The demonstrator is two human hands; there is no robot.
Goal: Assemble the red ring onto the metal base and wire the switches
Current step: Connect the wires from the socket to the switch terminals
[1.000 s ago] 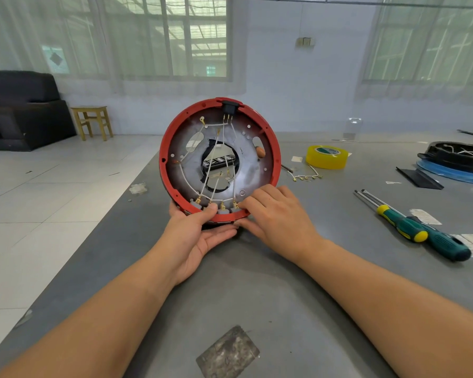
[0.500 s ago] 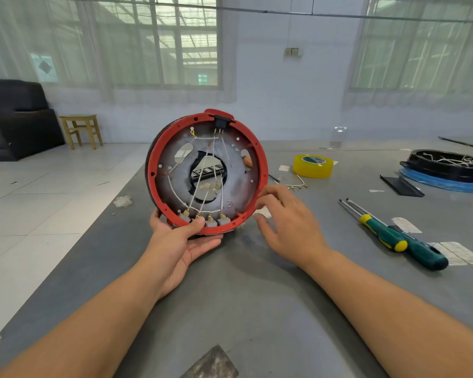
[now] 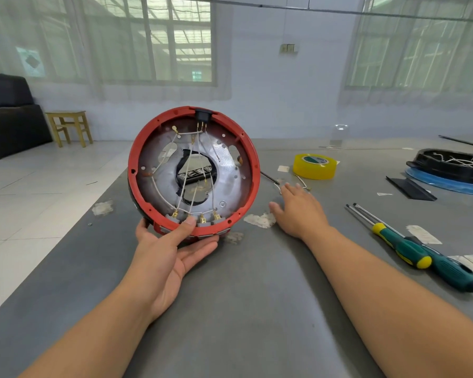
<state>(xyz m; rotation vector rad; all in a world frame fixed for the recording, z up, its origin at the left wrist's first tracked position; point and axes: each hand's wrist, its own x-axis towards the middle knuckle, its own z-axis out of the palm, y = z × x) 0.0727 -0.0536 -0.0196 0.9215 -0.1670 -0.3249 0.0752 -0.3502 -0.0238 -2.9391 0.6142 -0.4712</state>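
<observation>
Red ring (image 3: 250, 159) on metal base (image 3: 230, 184) upright on edge, open face toward camera; left hand (image 3: 170, 249) gripping its bottom, right hand (image 3: 298, 211) flat, fingers spread

**Two bare arms, two bare hands**

The person wears nothing on the arms that shows. Both forearms are bare from the bottom edge of the view up to the wrists, with no sleeves. The left hand (image 3: 170, 252) has no glove, no ring and no watch. The right hand (image 3: 298, 211) is bare too. The left thumbnail is short and plain. No marks or bands show anywhere.
</observation>
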